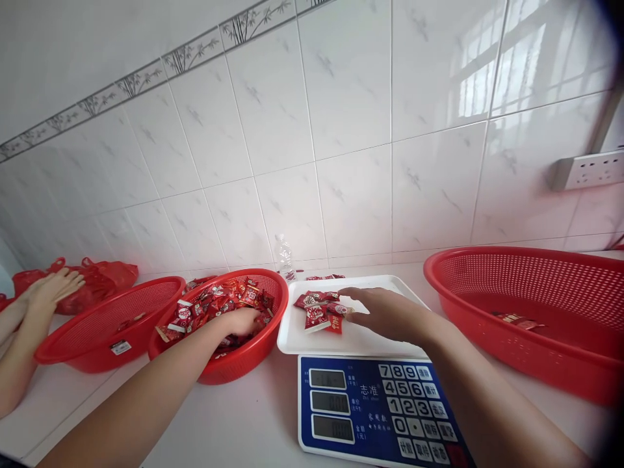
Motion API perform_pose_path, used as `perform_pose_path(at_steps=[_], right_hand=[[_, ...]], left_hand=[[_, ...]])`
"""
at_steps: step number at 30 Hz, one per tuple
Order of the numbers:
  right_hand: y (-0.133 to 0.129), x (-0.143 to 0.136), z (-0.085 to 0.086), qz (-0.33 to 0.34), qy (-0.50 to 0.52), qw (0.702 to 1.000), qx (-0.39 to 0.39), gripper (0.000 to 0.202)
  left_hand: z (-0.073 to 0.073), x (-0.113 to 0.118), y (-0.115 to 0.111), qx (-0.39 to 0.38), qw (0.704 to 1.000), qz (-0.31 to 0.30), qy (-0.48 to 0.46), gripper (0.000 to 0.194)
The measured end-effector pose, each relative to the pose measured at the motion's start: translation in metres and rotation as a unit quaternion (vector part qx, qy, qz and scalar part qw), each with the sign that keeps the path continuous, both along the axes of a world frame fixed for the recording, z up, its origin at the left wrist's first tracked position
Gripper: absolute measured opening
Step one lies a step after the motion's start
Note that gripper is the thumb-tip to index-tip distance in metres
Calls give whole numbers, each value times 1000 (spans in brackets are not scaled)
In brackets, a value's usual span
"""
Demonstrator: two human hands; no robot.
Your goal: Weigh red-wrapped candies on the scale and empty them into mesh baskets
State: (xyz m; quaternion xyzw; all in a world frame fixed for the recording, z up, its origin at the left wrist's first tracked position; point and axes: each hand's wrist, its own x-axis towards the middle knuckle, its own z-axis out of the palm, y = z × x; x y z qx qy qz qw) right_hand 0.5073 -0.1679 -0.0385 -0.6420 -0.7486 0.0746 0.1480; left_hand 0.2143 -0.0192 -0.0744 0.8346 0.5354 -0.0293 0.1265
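Observation:
My left hand (244, 320) reaches into a red basket (229, 372) filled with small red wrapped packets (217, 305). Its fingertips are sunk among the packets, so I cannot see whether they grip one. Over the white tray (370, 348) of a scale, my right hand (383, 312) is open, thumb and fingers apart. Beside its fingertips lies a small group of red packets (316, 315) on the tray. The scale's blue panel (370, 409), with number keys and three displays, sits below the right hand.
A larger red basket (531, 351) at right holds one packet. Another red basket (97, 331) stands at left, near a co-worker's hands (56, 286) and red plastic bags (107, 279). A clear bottle (284, 257) and more packets are behind, against the tiled wall (351, 208).

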Motion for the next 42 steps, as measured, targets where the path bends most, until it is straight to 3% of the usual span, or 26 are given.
perform_pose_path(at_steps=[6,9,12,15,19,22,27,31,36,39,42], right_hand=[[0,-1,1,0,1,1000,2,48],[-1,-2,2,-1,-1,1000,-1,49],[-2,-3,2,-1,-1,1000,-3,49],[-2,-3,2,7,1,1000,2,49],[-3,-2,2,8,-4,1000,4,49],[-3,-2,3,5,-1,1000,1,50],[-5,-2,5,4,8,1000,-2,49],[-5,-12,2,22,20,1000,4,47],[-3,-33,-5,151,53,987,29,43],[-3,-37,-7,192,62,979,24,39],[-3,-34,-7,192,60,979,29,33]], left_hand=[[32,19,-5,125,980,53,-142,35],[47,33,-22,59,963,-1,-262,39],[54,45,-40,-38,958,-59,-280,36],[51,55,-47,-71,964,-63,-250,35],[44,56,-36,-3,966,-42,-256,35],[40,44,-18,57,964,-48,-254,31],[22,12,3,135,984,14,-112,19],[9,8,3,101,988,-12,-115,22],[6,20,-9,26,991,-58,-117,26],[4,16,-13,-21,994,-51,-92,25],[1,7,-13,-65,996,-24,-51,27]])
